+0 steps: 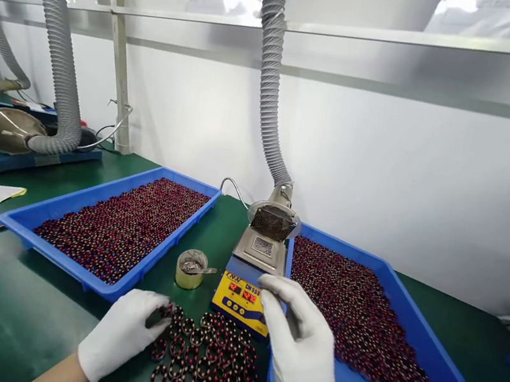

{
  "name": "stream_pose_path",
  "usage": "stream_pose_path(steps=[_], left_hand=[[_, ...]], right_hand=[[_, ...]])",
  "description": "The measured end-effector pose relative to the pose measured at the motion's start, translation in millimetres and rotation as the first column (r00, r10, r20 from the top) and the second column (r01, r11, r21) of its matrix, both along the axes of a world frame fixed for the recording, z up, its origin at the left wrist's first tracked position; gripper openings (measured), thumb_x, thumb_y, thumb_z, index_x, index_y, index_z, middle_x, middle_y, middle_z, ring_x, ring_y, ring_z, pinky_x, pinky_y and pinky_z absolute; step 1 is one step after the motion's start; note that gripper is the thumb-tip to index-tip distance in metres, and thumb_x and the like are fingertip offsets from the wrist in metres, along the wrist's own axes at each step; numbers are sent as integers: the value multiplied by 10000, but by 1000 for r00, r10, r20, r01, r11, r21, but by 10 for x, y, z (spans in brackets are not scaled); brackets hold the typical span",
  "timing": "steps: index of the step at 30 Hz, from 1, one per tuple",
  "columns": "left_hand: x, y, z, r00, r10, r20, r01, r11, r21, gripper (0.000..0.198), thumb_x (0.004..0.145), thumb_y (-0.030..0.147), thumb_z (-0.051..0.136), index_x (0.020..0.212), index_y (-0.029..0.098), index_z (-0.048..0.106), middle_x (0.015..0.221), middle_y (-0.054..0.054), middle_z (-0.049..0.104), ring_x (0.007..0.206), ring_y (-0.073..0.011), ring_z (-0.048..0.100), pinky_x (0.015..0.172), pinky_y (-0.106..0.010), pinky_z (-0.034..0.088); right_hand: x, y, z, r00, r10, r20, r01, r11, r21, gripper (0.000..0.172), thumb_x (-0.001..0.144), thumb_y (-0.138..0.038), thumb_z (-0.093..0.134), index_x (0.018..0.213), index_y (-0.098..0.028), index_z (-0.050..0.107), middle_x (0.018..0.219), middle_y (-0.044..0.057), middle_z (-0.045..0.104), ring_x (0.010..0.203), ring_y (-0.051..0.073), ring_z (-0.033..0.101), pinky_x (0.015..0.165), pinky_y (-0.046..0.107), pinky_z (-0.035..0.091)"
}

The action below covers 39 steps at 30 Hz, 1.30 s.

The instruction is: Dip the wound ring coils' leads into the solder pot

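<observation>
Now — the left hand (pixel 120 337) touches a toroid coil (pixel 165 310).

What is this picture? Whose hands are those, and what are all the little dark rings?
A camera worn on a person's head took this, looking down. Both hands wear white gloves. The left hand touches a small dark ring beside a loose pile of rings on a green bench. The right hand is near a yellow box showing red numbers; I can't tell whether it holds anything. Two blue trays hold many more rings.
</observation>
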<state>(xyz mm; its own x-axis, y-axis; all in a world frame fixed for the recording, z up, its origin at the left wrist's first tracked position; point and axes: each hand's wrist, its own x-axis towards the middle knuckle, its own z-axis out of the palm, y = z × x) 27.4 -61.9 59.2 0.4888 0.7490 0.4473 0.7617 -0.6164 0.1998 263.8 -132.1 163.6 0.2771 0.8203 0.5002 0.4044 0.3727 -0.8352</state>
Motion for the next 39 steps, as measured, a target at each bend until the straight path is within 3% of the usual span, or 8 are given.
stream_pose_path(steps=[4,9,14,18,26,33,36,39], left_hand=[[448,-48,593,966,-121,229,74,977,202,213,861,274,537,1063,212,560,1053,-73,682,984,-217,634,902,-371,481],[1039,-154,1082,809,-381,447,149,870,470,298,842,219,594,1116,244,480,1001,-74,657,925,-229,630,852,-406,505],[1179,-176,1046,713,-369,596,288,929,230,648,775,298,693,1339,255,378,1210,-100,600,1068,-268,592,905,-425,506],[1080,-73,1008,611,-433,662,510,856,89,387,844,308,648,1218,307,549,1176,-31,647,1050,-208,621,905,-332,510],[984,-10,1080,608,-589,533,466,808,361,223,912,319,566,1104,205,579,1033,-42,679,966,-162,611,877,-297,460],[967,-65,1183,731,-589,344,359,761,540,134,898,107,512,1009,155,570,997,-42,696,952,-177,598,897,-361,403],[952,-61,1165,738,-569,364,337,777,532,153,885,117,546,1034,149,562,1005,-49,683,965,-183,584,886,-362,405],[947,-49,1126,730,-565,385,324,782,533,185,871,108,560,1052,146,561,1016,-61,671,981,-193,572,888,-368,409]], right_hand=[[-99,66,-24,959,158,-237,-187,976,-108,203,891,-390,543,1061,-303,612,1124,22,634,1060,198,579,979,384,439],[-136,108,-38,662,320,-677,-299,942,153,138,794,-351,688,915,-293,656,903,-18,652,856,144,620,870,304,499],[-61,87,2,603,268,-751,-193,963,189,177,691,-296,788,832,-245,695,907,5,659,837,144,623,816,269,505],[-41,64,-1,656,293,-696,-236,955,181,153,721,-281,764,863,-251,712,924,9,667,865,146,624,830,265,500],[113,129,-166,880,328,-343,-277,942,191,141,767,-235,719,906,-259,710,915,19,686,863,157,624,770,243,502],[13,50,27,709,254,-657,-43,947,320,53,807,-295,684,790,-247,698,932,1,678,919,151,633,886,305,493],[12,8,43,727,159,-668,75,949,308,52,780,-271,713,824,-251,697,958,0,690,930,156,643,890,308,500],[-66,21,23,771,169,-614,-80,982,170,231,726,-265,761,945,-243,693,996,36,694,926,177,643,876,311,502]])
